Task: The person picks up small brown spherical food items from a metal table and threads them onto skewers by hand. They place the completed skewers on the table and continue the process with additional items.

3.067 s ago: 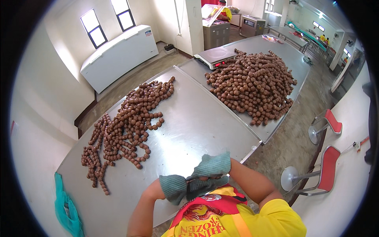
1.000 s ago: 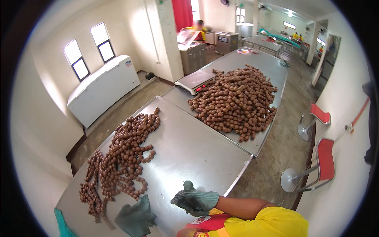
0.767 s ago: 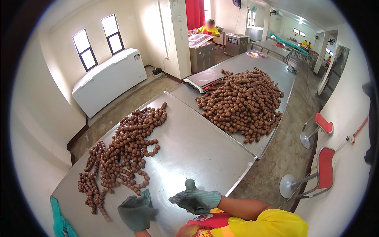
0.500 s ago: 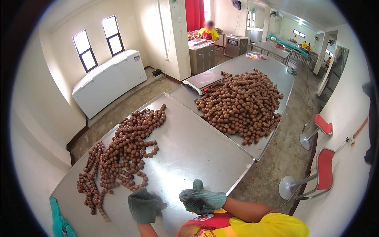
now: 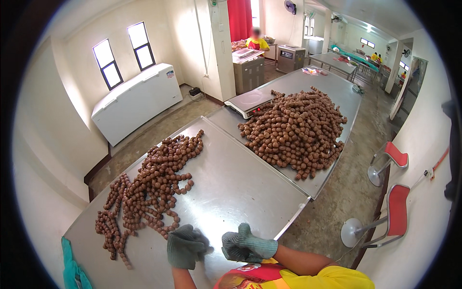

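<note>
My left hand (image 5: 186, 247), in a grey-green knit glove, is over the near part of the steel table (image 5: 240, 192) with its fingers curled closed. To its right, my right hand (image 5: 249, 244) in a matching glove is also closed, thumb raised, near the table's front edge. The two hands are a short gap apart. What either holds, if anything, is hidden by the gloves. Just beyond my left hand lies a loose heap of linked round brown sausages (image 5: 159, 176). Farther off, on the adjoining table section, rises a larger pile of sausage links (image 5: 293, 132).
A flat weighing scale (image 5: 249, 100) stands beside the larger pile. Teal cloth (image 5: 72, 265) hangs at the table's left corner. Red stools (image 5: 397, 208) line the right wall, and a white chest freezer (image 5: 137, 103) the left. A person (image 5: 257, 43) in yellow sits behind a steel machine (image 5: 248, 74).
My left hand has shifted slightly right, closer to my right hand, staying closed. My right hand and both sausage piles look nearly the same; the whole view has moved a little.
</note>
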Demonstrator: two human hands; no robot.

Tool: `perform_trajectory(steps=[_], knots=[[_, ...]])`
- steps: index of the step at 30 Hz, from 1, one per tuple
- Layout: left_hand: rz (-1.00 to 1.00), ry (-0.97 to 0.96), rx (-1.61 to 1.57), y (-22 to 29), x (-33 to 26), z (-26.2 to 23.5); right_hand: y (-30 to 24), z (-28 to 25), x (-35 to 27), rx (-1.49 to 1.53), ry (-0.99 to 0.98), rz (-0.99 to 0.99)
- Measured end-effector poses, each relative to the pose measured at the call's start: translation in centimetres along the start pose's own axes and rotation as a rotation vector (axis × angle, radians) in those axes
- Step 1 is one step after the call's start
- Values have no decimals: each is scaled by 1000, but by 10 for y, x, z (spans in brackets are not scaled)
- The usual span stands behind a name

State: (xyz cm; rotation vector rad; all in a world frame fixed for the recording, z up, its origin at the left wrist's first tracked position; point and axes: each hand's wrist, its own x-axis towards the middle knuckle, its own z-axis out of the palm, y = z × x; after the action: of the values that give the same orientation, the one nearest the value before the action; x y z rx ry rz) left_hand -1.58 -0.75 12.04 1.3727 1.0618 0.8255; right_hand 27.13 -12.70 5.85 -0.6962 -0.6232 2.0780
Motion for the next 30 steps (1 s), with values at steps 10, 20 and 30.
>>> perform_trajectory(steps=[10,20,30], knots=[[-139,-125,-205,-14,-2,-3,-1,5,2,-141,70,24],[-206,65,-698,-36,173,-28,-35,37,-34,-9,79,63],[10,-267,-456,95,261,-41,-3,6,-35,165,91,59]])
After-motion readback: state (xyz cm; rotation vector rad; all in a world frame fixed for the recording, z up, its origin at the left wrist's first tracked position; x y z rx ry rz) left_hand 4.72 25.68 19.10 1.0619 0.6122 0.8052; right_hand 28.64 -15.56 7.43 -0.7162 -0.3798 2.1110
